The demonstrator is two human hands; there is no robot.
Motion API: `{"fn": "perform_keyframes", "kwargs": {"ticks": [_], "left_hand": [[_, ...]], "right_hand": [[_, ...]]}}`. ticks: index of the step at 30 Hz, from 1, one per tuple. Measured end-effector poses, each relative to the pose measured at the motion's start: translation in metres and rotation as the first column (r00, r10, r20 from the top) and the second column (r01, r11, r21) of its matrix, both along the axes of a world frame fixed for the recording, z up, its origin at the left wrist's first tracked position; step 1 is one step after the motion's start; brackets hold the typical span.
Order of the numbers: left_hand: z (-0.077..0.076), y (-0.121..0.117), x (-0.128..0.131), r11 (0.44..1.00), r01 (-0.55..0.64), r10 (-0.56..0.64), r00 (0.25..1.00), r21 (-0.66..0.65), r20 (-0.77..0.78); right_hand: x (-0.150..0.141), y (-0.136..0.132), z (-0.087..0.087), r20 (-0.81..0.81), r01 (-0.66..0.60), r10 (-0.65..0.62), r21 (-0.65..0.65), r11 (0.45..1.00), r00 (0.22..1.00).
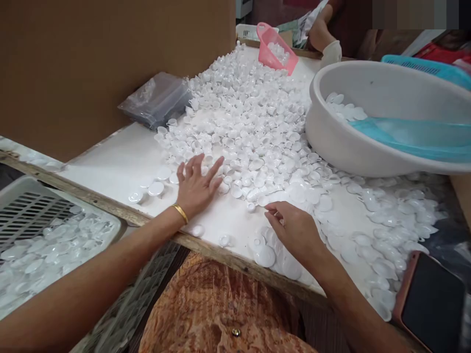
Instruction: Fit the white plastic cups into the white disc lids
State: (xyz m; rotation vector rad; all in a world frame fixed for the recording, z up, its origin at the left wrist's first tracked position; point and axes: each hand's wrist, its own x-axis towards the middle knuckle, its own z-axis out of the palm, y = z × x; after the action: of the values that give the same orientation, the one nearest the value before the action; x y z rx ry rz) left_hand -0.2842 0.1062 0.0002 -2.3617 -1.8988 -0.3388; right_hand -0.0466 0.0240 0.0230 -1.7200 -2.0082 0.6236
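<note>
A broad heap of tiny white plastic cups (235, 108) covers the white tabletop. My left hand (196, 189) lies at the heap's near edge, fingers spread, touching the cups there. To its right, my right hand (294, 228) is closed in a pinch at the edge of the pieces; whatever its fingertips hold, if anything, is too small to make out. One small cup (250, 207) stands just left of those fingertips. Small white saucers (265, 256) lie in a cluster below my right hand. A few round white pieces (156, 189) sit left of my left hand.
A large grey tub (331, 142) holds white pieces and a blue tray. Beyond the heap stands a pink scoop (274, 49), near another person's arm (320, 34). Cardboard (110, 59), a plastic-wrapped packet (156, 98), a phone (432, 299) and a white basket (114, 220) surround the work area.
</note>
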Motion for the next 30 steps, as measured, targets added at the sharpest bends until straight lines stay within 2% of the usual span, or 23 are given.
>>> {"fn": "perform_keyframes", "kwargs": {"ticks": [3,5,10,12,17,19,22,24,25,26,28,29,30], "left_hand": [[0.006,0.011,-0.029,0.997,-0.046,0.051,0.995,0.059,-0.087],[0.007,0.020,-0.046,0.996,-0.069,0.075,0.993,0.059,-0.096],[0.001,0.032,-0.068,0.991,-0.099,0.098,0.995,0.087,0.017],[-0.001,0.033,-0.073,0.990,-0.089,0.084,0.995,0.111,0.054],[-0.002,0.033,-0.083,0.997,-0.031,0.026,0.997,0.073,0.074],[0.002,0.033,-0.083,0.994,-0.053,0.039,0.990,0.101,0.135],[0.015,0.026,-0.076,0.989,-0.078,0.048,0.972,0.125,0.231],[0.028,0.012,-0.070,0.999,-0.020,0.011,0.952,0.025,0.305],[0.036,0.002,-0.066,0.996,0.044,-0.013,0.943,-0.084,0.332],[0.043,-0.010,-0.063,0.967,0.121,-0.039,0.940,-0.224,0.340],[0.054,-0.033,-0.057,0.831,0.250,-0.110,0.950,-0.497,0.294],[0.057,-0.044,-0.055,0.763,0.275,-0.149,0.955,-0.585,0.256],[0.059,-0.053,-0.053,0.719,0.278,-0.178,0.960,-0.637,0.217]], "right_hand": [[-0.001,-0.014,-0.006,0.205,-0.106,0.100,0.018,0.994,0.974],[-0.004,-0.019,-0.008,0.277,-0.181,0.176,-0.007,0.983,0.945],[-0.011,-0.019,-0.007,0.349,-0.269,0.284,-0.090,0.959,0.893],[-0.011,-0.018,-0.005,0.333,-0.275,0.301,-0.123,0.953,0.894],[-0.010,-0.014,0.003,0.253,-0.266,0.326,-0.241,0.933,0.911],[-0.010,-0.012,0.009,0.206,-0.241,0.297,-0.259,0.935,0.932],[-0.015,-0.011,0.017,0.063,-0.166,0.188,-0.251,0.954,0.980],[-0.024,-0.012,0.019,-0.065,-0.134,0.121,-0.245,0.960,0.991],[-0.031,-0.012,0.019,-0.130,-0.135,0.106,-0.237,0.962,0.986],[-0.038,-0.013,0.018,-0.190,-0.148,0.107,-0.219,0.964,0.976],[-0.053,-0.014,0.014,-0.272,-0.191,0.147,-0.146,0.971,0.951],[-0.059,-0.014,0.011,-0.294,-0.206,0.170,-0.097,0.974,0.941],[-0.065,-0.013,0.008,-0.309,-0.211,0.185,-0.052,0.976,0.933]]}}
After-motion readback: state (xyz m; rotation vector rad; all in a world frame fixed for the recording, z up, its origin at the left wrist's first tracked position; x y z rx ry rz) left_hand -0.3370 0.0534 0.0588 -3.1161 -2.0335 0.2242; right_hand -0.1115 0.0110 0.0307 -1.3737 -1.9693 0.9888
